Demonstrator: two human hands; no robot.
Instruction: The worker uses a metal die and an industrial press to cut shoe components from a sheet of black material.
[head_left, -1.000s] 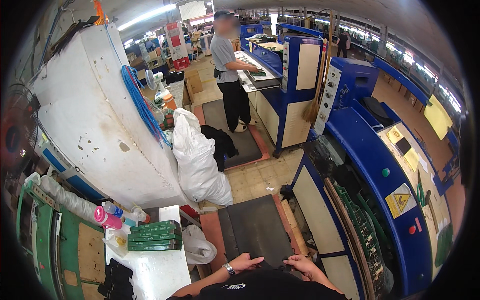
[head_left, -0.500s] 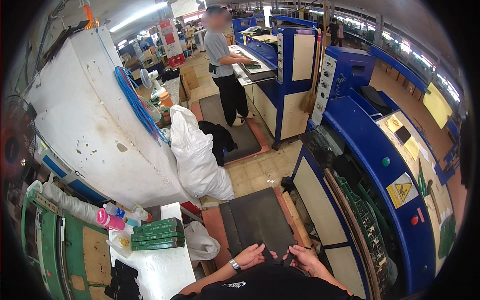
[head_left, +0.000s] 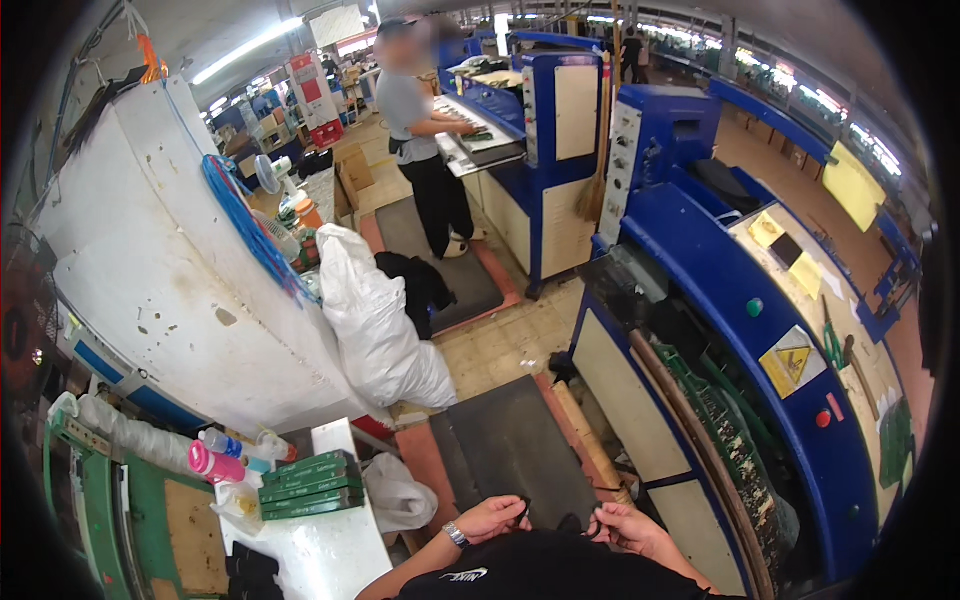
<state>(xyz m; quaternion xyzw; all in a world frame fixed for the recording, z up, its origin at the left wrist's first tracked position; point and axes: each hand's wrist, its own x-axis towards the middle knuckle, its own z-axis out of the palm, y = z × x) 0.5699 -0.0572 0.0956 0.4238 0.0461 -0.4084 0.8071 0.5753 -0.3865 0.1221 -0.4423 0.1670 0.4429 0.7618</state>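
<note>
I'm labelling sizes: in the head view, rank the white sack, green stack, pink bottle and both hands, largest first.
1. White sack
2. Green stack
3. Left hand and right hand: too alike to rank
4. Pink bottle

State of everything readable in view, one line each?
Left hand: closed, pinching
Right hand: closed, pinching
Dark strip: gripped at left; can't tell if joined to the piece at right
Green blocks: stacked
White sack: bulging
Blue cord: bundled, hanging
Dark mat: flat
Ceiling tube: lit
</note>
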